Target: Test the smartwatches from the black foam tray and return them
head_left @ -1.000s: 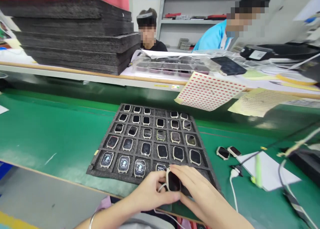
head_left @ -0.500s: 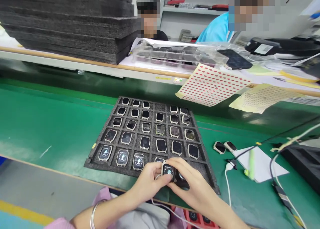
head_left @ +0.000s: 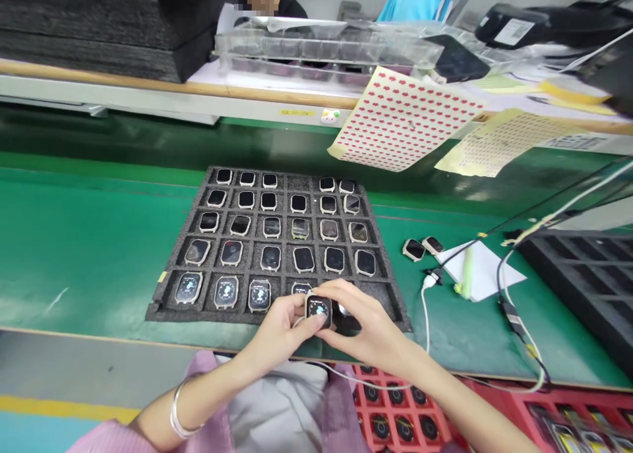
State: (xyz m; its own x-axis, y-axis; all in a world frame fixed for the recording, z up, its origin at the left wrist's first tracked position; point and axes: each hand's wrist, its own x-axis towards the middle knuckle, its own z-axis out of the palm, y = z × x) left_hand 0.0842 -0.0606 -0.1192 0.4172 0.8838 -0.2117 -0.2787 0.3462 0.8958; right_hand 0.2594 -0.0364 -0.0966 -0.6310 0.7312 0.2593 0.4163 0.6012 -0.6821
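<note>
Both hands hold one smartwatch case (head_left: 318, 308) with a lit dial, over the near edge of a black foam tray (head_left: 277, 316). My left hand (head_left: 281, 326) grips its left side, the thumb lying on the screen. My right hand (head_left: 368, 318) curls round the top and right side, fingertips on the rim. A white cable (head_left: 346, 375) runs from beneath the hands; its end is hidden. Strapless watch cases fill most tray pockets. In the front row, lit ones such as this watch (head_left: 226, 291) show similar dials. Another watch (head_left: 301, 289) is partly covered by my hands.
Two loose watches (head_left: 413, 249) lie right of the tray, beside white paper (head_left: 477, 268) and a cable plug (head_left: 431, 279). Another black foam tray (head_left: 588, 295) stands at far right. Red trays (head_left: 390, 413) sit below the table edge. Sticker sheets (head_left: 405, 120) hang from the shelf; co-workers sit behind.
The view has tilted down, bringing more of the red trays into sight. Both hands keep their hold on the watch, and the thumb stays on its screen.
</note>
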